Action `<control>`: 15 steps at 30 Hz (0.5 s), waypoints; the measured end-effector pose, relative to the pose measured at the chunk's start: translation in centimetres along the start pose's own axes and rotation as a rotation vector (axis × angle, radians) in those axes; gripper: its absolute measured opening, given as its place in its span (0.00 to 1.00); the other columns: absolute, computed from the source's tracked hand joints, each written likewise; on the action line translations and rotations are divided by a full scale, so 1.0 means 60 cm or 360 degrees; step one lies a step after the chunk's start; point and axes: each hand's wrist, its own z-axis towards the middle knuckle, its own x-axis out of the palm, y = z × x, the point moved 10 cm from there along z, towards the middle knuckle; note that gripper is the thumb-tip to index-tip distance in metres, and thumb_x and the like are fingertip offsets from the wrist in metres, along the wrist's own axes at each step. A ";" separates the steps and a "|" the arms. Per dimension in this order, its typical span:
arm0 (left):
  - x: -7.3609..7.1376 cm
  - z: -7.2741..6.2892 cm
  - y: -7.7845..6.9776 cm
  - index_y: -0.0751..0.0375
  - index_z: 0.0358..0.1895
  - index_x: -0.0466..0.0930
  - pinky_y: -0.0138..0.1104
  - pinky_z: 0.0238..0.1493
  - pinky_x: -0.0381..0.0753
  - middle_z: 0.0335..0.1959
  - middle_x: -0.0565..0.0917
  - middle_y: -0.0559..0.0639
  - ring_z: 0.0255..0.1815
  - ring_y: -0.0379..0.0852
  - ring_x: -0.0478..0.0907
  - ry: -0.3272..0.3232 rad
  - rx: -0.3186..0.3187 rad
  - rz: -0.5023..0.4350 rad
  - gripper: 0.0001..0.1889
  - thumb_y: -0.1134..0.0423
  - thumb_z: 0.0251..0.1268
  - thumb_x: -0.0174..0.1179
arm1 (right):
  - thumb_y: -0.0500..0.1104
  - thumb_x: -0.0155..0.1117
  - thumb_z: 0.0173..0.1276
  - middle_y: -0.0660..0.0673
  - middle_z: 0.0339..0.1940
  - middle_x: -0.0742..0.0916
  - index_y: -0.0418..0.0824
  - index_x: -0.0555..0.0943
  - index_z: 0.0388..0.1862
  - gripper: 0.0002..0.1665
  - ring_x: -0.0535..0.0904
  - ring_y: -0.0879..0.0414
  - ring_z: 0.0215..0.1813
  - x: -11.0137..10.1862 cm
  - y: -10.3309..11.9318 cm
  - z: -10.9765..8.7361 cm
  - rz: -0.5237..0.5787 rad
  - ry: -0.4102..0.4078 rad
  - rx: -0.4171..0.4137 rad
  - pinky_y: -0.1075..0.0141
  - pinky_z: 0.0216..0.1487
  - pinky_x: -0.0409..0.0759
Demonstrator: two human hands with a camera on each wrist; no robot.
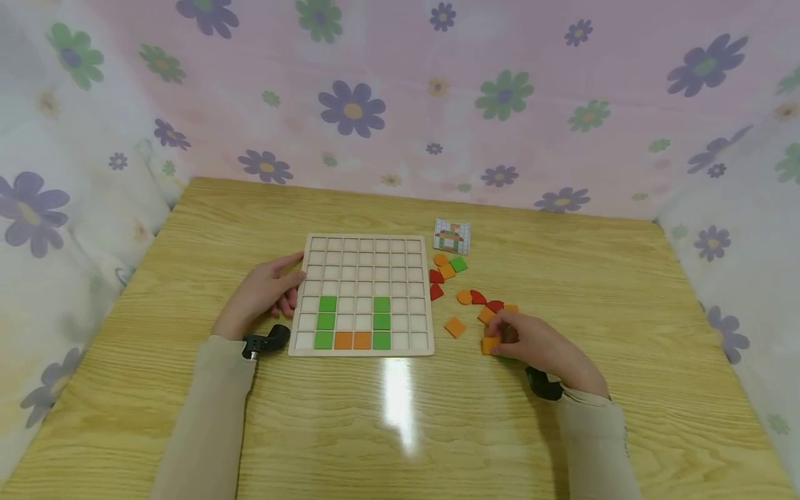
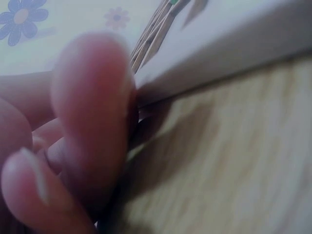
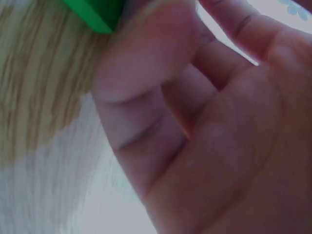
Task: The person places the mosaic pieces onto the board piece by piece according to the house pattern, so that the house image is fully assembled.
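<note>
The pale wooden grid board lies flat on the table in the head view. Two green columns and two orange squares fill some lower cells. My left hand is at the board's left edge, its thumb right against the side wall in the left wrist view. To the right, my right hand reaches down with bent fingers over loose tiles. An orange square lies at its fingertips, and a green tile shows beside the thumb; I cannot tell whether either is pinched.
Right of the board lie loose orange circles, red curved tiles, a green square and several orange squares. A small printed pattern card sits behind them. Flowered cloth encloses the table's back and sides.
</note>
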 end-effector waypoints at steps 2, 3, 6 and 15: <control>0.001 -0.001 0.002 0.39 0.68 0.53 0.37 0.15 0.72 0.20 0.76 0.61 0.16 0.54 0.76 -0.0004 0.0005 -0.0002 0.30 0.46 0.63 0.50 | 0.45 0.64 0.58 0.53 0.29 0.77 0.50 0.75 0.40 0.12 0.71 0.58 0.31 0.001 0.001 0.000 0.0001 -0.0003 -0.0029 0.67 0.32 0.70; 0.001 -0.001 0.002 0.39 0.68 0.53 0.38 0.15 0.72 0.20 0.76 0.61 0.16 0.54 0.76 -0.0007 0.0009 -0.0003 0.30 0.46 0.63 0.50 | 0.46 0.63 0.59 0.53 0.30 0.77 0.51 0.75 0.42 0.12 0.71 0.58 0.32 0.001 0.003 0.000 0.0001 -0.0003 -0.0047 0.67 0.33 0.70; 0.000 -0.001 0.000 0.39 0.68 0.53 0.38 0.15 0.73 0.20 0.76 0.61 0.16 0.54 0.76 -0.0006 0.0028 0.0007 0.30 0.46 0.63 0.50 | 0.49 0.60 0.62 0.55 0.33 0.78 0.54 0.76 0.47 0.14 0.72 0.58 0.34 0.003 0.007 0.001 0.0001 -0.0009 -0.0089 0.66 0.35 0.71; -0.001 -0.004 -0.006 0.39 0.68 0.54 0.37 0.16 0.73 0.21 0.76 0.61 0.17 0.54 0.76 -0.0012 0.0022 0.0010 0.29 0.47 0.64 0.49 | 0.55 0.58 0.61 0.53 0.29 0.76 0.57 0.75 0.46 0.14 0.70 0.57 0.30 0.004 0.030 0.014 0.0014 -0.0105 -0.0110 0.66 0.30 0.69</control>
